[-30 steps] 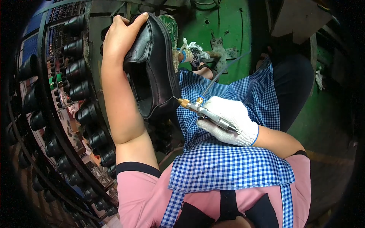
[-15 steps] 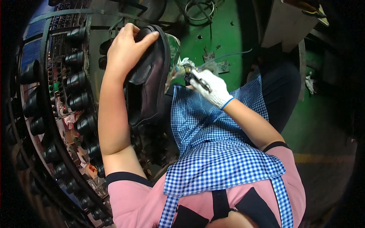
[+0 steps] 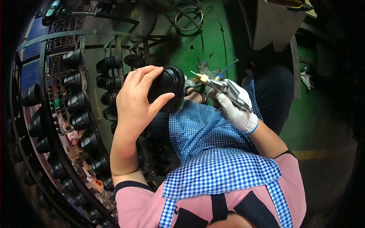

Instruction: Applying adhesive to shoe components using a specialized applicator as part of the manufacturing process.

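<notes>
My bare left hand (image 3: 137, 99) grips a black shoe (image 3: 166, 84), thumb on the near side and fingers over its far side. The shoe points roughly away from me and my hand hides part of it. To its right, my right hand (image 3: 240, 113), in a white knit glove with a blue cuff edge, is closed round a metal spray gun (image 3: 232, 97). The gun's brass nozzle (image 3: 203, 77) with a thin tip points toward the shoe, a gap apart from it. A blue hose (image 3: 228, 68) runs off near the nozzle.
Metal racks (image 3: 42, 72) full of black shoes (image 3: 80, 100) stand close on my left. A wooden stand (image 3: 272, 26) with pliers (image 3: 300, 7) on top is at the far right. A metal ring (image 3: 189, 18) lies at the back of the green floor (image 3: 173, 49).
The shoe has turned and come nearer, now seen more end-on. My right hand has drawn back to the right with the spray gun, whose nozzle now shows clearly.
</notes>
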{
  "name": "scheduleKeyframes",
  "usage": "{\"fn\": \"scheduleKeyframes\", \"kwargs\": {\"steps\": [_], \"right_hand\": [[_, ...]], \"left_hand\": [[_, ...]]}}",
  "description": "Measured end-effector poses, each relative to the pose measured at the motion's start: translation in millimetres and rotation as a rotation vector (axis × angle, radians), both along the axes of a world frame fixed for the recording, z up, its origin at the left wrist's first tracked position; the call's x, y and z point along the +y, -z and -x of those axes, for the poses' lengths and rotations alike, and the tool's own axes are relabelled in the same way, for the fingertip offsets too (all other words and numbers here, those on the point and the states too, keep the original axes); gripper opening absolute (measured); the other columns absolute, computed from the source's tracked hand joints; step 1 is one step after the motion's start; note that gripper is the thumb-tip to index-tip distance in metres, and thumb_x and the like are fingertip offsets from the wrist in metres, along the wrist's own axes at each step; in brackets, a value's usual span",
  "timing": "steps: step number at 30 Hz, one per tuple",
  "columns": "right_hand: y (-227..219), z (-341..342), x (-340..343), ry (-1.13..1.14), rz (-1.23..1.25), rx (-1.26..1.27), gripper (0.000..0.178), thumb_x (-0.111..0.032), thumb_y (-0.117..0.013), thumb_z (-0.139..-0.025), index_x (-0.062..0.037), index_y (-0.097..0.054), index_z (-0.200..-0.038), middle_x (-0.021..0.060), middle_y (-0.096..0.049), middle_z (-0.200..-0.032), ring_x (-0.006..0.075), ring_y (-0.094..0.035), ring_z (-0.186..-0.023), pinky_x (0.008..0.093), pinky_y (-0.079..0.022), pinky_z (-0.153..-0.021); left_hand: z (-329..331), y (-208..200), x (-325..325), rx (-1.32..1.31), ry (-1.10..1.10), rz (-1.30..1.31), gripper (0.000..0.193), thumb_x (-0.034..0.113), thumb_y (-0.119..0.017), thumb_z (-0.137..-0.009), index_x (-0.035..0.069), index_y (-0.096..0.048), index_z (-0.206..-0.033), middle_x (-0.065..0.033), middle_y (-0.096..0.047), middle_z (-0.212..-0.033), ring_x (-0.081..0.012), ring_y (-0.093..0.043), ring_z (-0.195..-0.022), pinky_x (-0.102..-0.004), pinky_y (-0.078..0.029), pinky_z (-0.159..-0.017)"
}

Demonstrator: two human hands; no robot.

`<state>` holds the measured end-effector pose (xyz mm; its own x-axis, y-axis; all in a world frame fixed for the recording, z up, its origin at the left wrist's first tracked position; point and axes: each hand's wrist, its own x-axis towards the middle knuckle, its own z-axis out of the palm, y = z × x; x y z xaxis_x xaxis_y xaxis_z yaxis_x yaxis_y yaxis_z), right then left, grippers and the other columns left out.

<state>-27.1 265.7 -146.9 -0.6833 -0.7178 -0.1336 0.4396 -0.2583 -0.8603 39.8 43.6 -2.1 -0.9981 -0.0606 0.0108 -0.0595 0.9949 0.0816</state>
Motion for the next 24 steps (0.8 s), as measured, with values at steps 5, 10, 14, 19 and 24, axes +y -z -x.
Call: {"fn": "scheduleKeyframes", "kwargs": {"steps": [5, 10, 14, 19, 24], "right_hand": [[-3, -3, 4, 0.01, -0.125, 0.264, 0.017, -0.009, -0.069, -0.091, -0.003, -0.07, -0.107, 0.0112, -0.068, -0.095, 0.0243, -0.068, -0.084, 0.0322, -0.054, -0.076], [-2, -6, -2, 0.017, -0.108, 0.233, 0.019, -0.009, -0.068, -0.092, -0.0021, -0.069, -0.11, 0.0109, -0.067, -0.095, 0.0226, -0.067, -0.083, 0.0305, -0.053, -0.074], [5, -6, -2, 0.06, -0.06, 0.058, 0.023, -0.008, -0.066, -0.095, -0.0001, -0.066, -0.116, 0.0089, -0.066, -0.096, 0.0165, -0.065, -0.083, 0.0278, -0.052, -0.075], [1, -8, -14, 0.042, -0.151, 0.158, 0.028, -0.023, -0.058, -0.101, -0.0014, -0.06, -0.119, 0.0047, -0.065, -0.09, 0.0075, -0.06, -0.073, 0.0223, -0.049, -0.066], [59, -18, -17, 0.119, -0.331, 0.363, 0.031, -0.03, -0.056, -0.102, -0.0045, -0.062, -0.119, 0.0031, -0.063, -0.084, 0.0104, -0.059, -0.066, 0.0259, -0.049, -0.059]], "left_hand": [[-1, 4, 4, 0.018, -0.033, -0.012, 0.055, 0.028, -0.084, -0.073, 0.007, -0.067, -0.121, -0.0053, -0.066, -0.119, -0.0278, -0.063, -0.108, -0.0379, -0.054, -0.087], [-6, 5, 3, 0.033, -0.04, -0.025, 0.057, 0.027, -0.084, -0.075, 0.007, -0.065, -0.124, -0.0076, -0.065, -0.123, -0.0302, -0.061, -0.112, -0.0395, -0.053, -0.091], [-28, -1, -8, 0.137, -0.114, -0.364, 0.056, 0.017, -0.082, -0.077, 0.006, -0.061, -0.127, -0.0157, -0.06, -0.127, -0.0339, -0.059, -0.117, -0.0417, -0.047, -0.102], [-128, -25, -58, 0.352, -0.452, -0.16, 0.032, 0.02, -0.075, -0.085, 0.002, -0.062, -0.109, -0.0145, -0.06, -0.117, -0.033, -0.056, -0.116, -0.0424, -0.041, -0.105], [-165, -3, -39, 0.055, -0.413, -0.079, 0.043, 0.013, -0.077, -0.075, 0.006, -0.066, -0.116, -0.0123, -0.063, -0.12, -0.0357, -0.05, -0.127, -0.0464, -0.037, -0.113]]}}
